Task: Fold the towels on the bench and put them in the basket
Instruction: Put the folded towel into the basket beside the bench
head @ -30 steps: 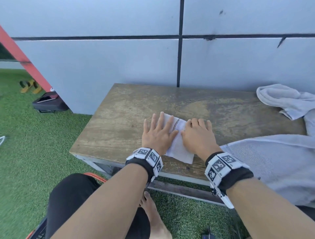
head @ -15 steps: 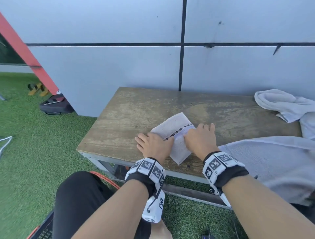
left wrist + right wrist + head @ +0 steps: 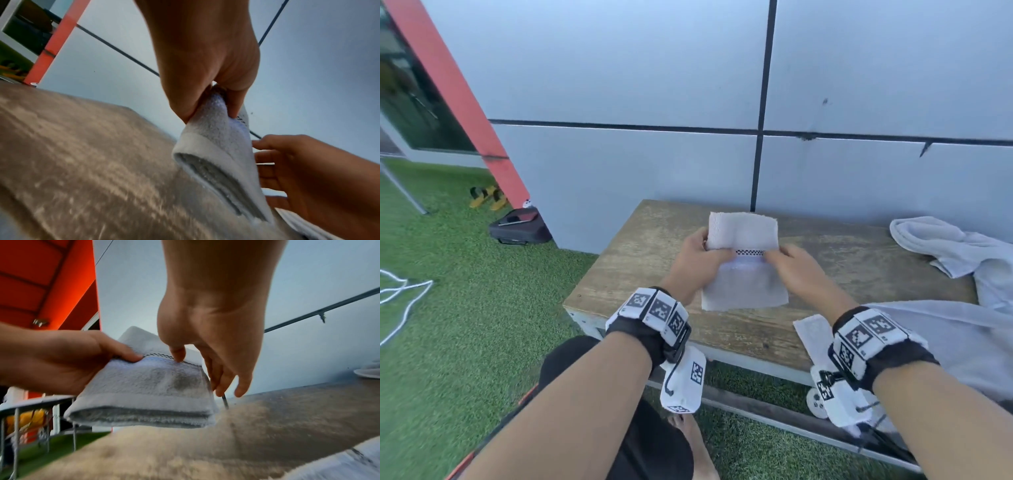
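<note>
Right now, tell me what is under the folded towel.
Only bare bench shows under the towel, which the left hand and right hand hold above it. Behind it, the right hand is partly covered.

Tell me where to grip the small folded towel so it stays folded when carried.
Probably pinch the folded towel across its open layered edge, from the person's side, thumb above, fingers below. The right wrist view shows loose stacked layers there, likely to splay; left hand and right hand pinch just its sides at the checked stripe.
</note>
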The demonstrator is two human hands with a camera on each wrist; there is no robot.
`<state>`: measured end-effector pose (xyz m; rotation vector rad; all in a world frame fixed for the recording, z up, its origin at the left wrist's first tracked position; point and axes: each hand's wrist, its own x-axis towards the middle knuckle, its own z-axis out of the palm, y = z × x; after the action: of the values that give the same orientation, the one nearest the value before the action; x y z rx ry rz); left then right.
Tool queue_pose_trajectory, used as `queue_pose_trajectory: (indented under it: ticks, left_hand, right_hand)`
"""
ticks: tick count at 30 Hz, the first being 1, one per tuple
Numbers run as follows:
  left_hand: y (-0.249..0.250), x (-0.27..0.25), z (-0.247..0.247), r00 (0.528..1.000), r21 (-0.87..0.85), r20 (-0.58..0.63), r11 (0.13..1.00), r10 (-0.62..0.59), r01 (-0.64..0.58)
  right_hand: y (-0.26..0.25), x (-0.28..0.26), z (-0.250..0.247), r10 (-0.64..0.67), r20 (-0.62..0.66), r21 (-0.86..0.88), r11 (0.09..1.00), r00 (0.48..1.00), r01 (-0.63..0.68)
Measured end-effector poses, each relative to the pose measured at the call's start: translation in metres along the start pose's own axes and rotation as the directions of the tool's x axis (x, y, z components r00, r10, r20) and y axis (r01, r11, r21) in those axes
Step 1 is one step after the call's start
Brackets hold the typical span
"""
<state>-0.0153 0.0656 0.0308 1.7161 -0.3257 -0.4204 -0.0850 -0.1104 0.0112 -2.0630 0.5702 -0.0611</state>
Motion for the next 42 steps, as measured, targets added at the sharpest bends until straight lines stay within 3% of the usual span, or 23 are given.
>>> queue_pose_trajectory:
  ticks: [5,8,11,15,21,28,32,35,38,42]
  left_hand:
    - [0.031,-0.023,-0.041,0.995,-0.073,0.009,0.992,0.101,-0.100]
    - [0.044,-0.044,-0.071,0.987,-0.050,-0.103,0.991,0.121,-0.127]
    - [0.050,-0.071,-0.104,0.959,-0.039,-0.255,0.990,0.121,-0.135]
    - [0.046,-0.122,-0.156,0.907,-0.025,-0.405,0.990,0.115,-0.136]
    - [0.023,-0.186,-0.217,0.838,-0.003,-0.538,0.994,0.091,-0.110]
    - [-0.041,-0.194,-0.279,0.815,-0.058,-0.577,0.998,-0.055,0.027]
    - [-0.115,-0.189,-0.302,0.802,-0.136,-0.562,0.979,-0.202,0.152]
    - [-0.181,-0.184,-0.313,0.782,-0.246,-0.516,0.936,-0.348,0.253]
    - [-0.243,-0.182,-0.317,0.744,-0.277,-0.494,0.892,-0.450,0.356]
    - [-0.314,-0.183,-0.311,0.656,-0.287,-0.491,0.818,-0.573,0.499]
  right_hand:
    - [-0.044,-0.020,-0.001,-0.084,0.052,0.309,0.949,0.995,0.064]
    - [-0.073,-0.034,0.012,-0.183,0.053,0.379,0.913,0.982,0.150]
    - [-0.098,-0.045,0.034,-0.289,0.109,0.344,0.909,0.951,0.237]
    - [-0.134,-0.067,0.068,-0.463,0.200,0.258,0.875,0.863,0.409]
    - [-0.176,-0.085,0.132,-0.574,0.374,0.236,0.819,0.729,0.523]
    - [-0.177,-0.062,0.224,-0.491,0.582,0.216,0.862,0.648,0.459]
    - [-0.151,-0.043,0.287,-0.425,0.686,0.075,0.848,0.590,0.524]
    - [-0.123,-0.031,0.332,-0.361,0.729,-0.012,0.842,0.581,0.539]
    - [-0.087,-0.017,0.377,-0.252,0.784,-0.111,0.843,0.568,0.527]
    - [-0.046,-0.006,0.423,-0.126,0.828,-0.209,0.835,0.546,0.509]
